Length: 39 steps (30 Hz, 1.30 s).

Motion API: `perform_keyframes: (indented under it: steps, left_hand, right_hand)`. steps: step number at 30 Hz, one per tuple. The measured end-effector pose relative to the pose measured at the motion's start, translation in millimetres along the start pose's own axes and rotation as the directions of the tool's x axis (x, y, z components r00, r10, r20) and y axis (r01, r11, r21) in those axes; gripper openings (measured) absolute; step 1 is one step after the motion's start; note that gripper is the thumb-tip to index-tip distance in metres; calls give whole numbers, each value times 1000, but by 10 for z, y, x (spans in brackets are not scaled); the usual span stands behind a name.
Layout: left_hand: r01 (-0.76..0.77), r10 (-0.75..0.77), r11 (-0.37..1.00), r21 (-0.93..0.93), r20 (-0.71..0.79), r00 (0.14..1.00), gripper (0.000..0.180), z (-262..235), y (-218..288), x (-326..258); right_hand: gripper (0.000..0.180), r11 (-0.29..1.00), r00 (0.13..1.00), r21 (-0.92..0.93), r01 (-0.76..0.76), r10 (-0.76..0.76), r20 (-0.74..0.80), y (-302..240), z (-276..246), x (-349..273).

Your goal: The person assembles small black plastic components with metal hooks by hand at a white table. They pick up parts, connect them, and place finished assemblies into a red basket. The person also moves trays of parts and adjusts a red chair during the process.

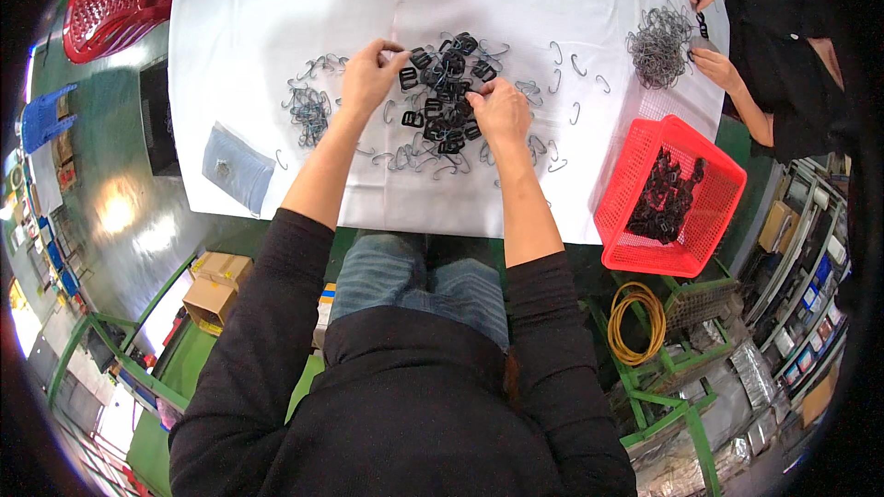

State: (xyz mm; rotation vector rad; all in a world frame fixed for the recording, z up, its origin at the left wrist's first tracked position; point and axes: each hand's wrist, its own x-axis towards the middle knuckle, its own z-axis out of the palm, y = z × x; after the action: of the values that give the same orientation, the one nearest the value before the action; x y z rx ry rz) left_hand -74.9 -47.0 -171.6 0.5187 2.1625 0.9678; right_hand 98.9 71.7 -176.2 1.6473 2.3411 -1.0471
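At the frame's centre, a heap of black, slotted buckles (453, 64), too jumbled to count. Scattered around, thin, curved hooks (310, 115), likewise uncountable. At the heap's left edge, the left hand (370, 78), fingers bent; at its right, the right hand (502, 113), thumb and forefinger close together, hiding some buckles; cannot tell what either grips. Underneath, creased white cloth (359, 193). At left, one flat bluish bag (238, 170); at right, one red, perforated basket (649, 262); upper right, a co-worker's two hands (718, 69).

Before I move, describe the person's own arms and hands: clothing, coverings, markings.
Plain black fabric sleeves end partway along the forearms, leaving the rest bare. The left hand and right hand wear no gloves, and no watch or bracelet shows on either wrist.
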Motion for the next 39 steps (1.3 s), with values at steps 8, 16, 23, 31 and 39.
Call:
perform_keyframes:
  steps: [8, 16, 23, 31, 39]
  left_hand:
    - [-92, 87, 995, 33, 122, 989, 35, 140, 206, 22]
    - [378, -234, 836, -397, 367, 901, 22, 81, 196, -137]
    - [253, -214, 956, -146, 240, 947, 21, -87, 40, -250]
    - [298, -27, 390, -871, 312, 950, 15, -385, 65, -400]
    - [-53, 59, 988, 147, -40, 997, 29, 78, -35, -132]
  right_hand:
    - [22, 716, 931, 633, -296, 70, 357, 309, -459, -84]
    - [26, 556, 885, 754, -350, -68, 461, 676, -653, -183]
    - [16, -121, 913, 927, -356, -256, 317, 831, -854, -421]
    - [31, 966, 941, 54, 252, -258, 218, 684, -369, -251]
    - [15, 425, 736, 781, -457, -312, 601, 662, -718, -319]
